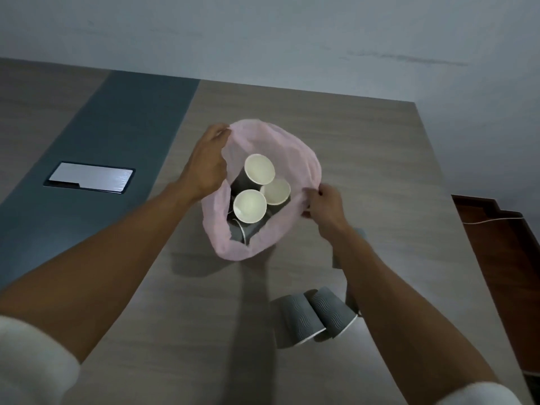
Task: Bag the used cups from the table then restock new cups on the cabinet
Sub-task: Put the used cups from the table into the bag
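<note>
Head view: left hand [206,168] and right hand [325,204] each pinch the rim of the pink bag [304,168] standing on the tabletop [365,141], so hold its mouth wide (four cups [250,206] inside) while adding the two cups [314,315] lying nearby.

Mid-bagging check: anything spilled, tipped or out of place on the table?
No spill visible. Two grey cups lie tipped on their sides on the table, outside the pink bag that the left hand and right hand hold open.
</note>
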Demonstrator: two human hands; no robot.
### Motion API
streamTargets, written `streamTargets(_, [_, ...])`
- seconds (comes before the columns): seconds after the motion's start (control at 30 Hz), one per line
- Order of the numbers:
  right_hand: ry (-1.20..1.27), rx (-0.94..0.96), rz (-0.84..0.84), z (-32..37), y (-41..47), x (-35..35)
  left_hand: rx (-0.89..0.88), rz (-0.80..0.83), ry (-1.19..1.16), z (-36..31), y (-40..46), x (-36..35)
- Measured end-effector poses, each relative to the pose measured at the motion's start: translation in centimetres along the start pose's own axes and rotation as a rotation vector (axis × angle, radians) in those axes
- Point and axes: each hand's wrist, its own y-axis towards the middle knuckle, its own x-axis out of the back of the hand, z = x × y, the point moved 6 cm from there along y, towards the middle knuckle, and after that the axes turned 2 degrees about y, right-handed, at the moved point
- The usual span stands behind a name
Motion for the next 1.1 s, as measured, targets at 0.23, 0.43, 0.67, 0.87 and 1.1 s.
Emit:
streamTargets(0.23, [0.069, 0.067, -0.056, 4.3, 4.0, 6.6, -0.011, -0.083, -0.125, -5.3, -0.5, -1.5])
streamTargets(0.43, [0.032, -0.089, 0.038, -0.8, 3.6, 11.0, 0.013, 0.046, -0.088, -6.6, -2.5, -6.7])
streamTargets(0.67, [-1.186, -0.052, 0.556, -7.6, 0.6, 13.3, 0.052, 0.115, -0.014, -6.5, -3.2, -8.8])
streamTargets(0.87, [-1.004, 0.095, 0.255, -7.5, 1.1, 13.7, 0.1, 0.188, 0.002, -6.3, -3.7, -8.9])
streamTargets(1.1, [-0.605, 0.055, -0.071, -1.4, 1.5, 15.4, 0.163, 0.307, -0.048, -5.1, -5.3, -9.1])
